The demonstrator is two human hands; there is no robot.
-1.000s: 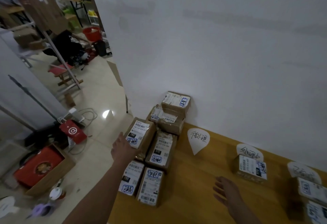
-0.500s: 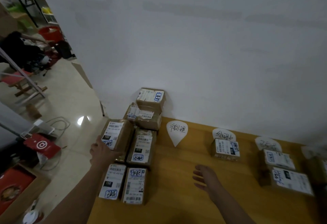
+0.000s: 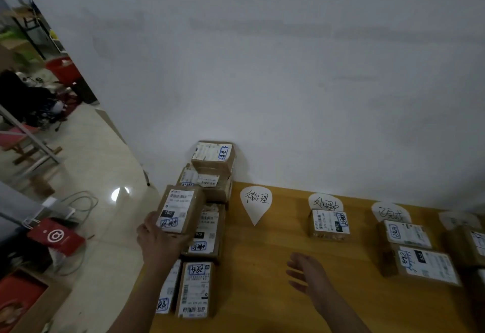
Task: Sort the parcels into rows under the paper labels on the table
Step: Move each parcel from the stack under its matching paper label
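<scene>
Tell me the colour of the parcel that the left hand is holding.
Brown cardboard parcel, with a white shipping label on top; the head view shows it.

parcels [image 3: 181, 209] brown, white labels | table [image 3: 262, 267] yellow wood | wall [image 3: 288, 83] white

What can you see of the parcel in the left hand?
The parcel is a small closed brown cardboard box, its top mostly covered by a white shipping label with barcodes, a black patch reading 150 and a blue-framed handwritten sticker at the near end. It is tilted, and the left hand grips its near end. It overlaps the unsorted pile at the left end of the table; whether it is lifted clear I cannot tell.
</scene>
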